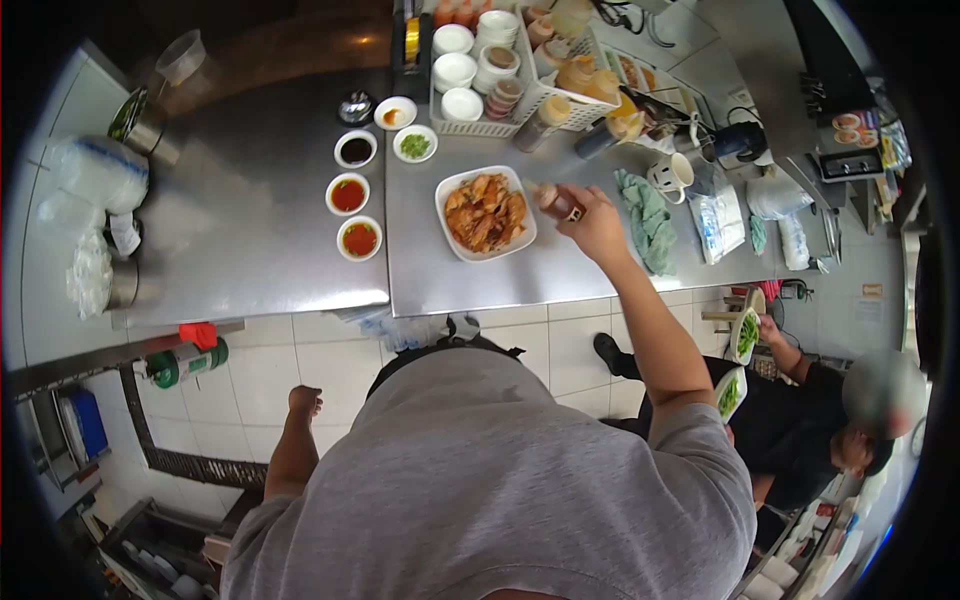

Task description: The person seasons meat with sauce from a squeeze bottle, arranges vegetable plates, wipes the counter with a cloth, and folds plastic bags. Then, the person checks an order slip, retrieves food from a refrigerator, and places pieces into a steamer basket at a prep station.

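My right hand (597,222) is wrapped round a small squeeze bottle (558,203) with reddish-brown contents. The bottle is tipped, its pale nozzle pointing left, just right of a white square bowl (441,222). Browned, glazed pieces of food (486,212) fill the bowl. My left hand (305,401) hangs low at my side over the floor, away from the counter, with fingers curled and nothing visible in them. Left of the bowl are small cups of red sauce (348,194), dark sauce (356,151) and chopped green onion (414,145).
A white basket (480,128) with stacked cups and several squeeze bottles stands at the back of the steel counter (450,290). A green cloth (648,220) and a white mug (671,177) are right of my hand. At right, another person (790,420) carries dishes of greens.
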A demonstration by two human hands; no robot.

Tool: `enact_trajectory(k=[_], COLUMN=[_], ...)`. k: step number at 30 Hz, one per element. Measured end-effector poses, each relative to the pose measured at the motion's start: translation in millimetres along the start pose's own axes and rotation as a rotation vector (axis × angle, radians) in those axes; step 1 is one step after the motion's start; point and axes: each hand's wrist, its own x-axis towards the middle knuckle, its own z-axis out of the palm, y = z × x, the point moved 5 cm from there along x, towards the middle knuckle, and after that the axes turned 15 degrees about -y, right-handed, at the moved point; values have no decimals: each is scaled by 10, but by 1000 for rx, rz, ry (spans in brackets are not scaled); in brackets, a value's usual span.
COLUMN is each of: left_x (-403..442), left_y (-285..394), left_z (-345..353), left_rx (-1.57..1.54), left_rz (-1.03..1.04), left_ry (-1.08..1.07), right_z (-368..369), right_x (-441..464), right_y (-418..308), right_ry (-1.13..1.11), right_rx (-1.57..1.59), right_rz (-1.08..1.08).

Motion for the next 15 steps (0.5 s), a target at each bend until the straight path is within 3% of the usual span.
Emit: enact_trajectory(k=[2, 5, 8, 9, 11, 13, 15], left_x=[-126, -362, -502, -520, -674, -1039, -1230], left_y=[120, 311, 352, 391, 422, 696, 869], left_z=[64, 253, 458, 532, 713, 1006, 1355], left_rx=[4, 59, 14, 22, 178, 274, 652], left_rz=[52, 109, 124, 127, 34, -58, -235], left_ry=[20, 37, -8, -2, 93, 64, -134], right_z=[15, 96, 183, 188, 116, 156, 273], right_x=[211, 628, 927, 899, 750, 490, 205], right_y=[306, 571, 725, 826, 942, 1474, 1946], right_ry=[253, 436, 480, 486, 666, 537, 427], right_rx=[276, 563, 782, 790, 438, 282, 199], right_rz=[62, 71, 152, 154, 163, 495, 888])
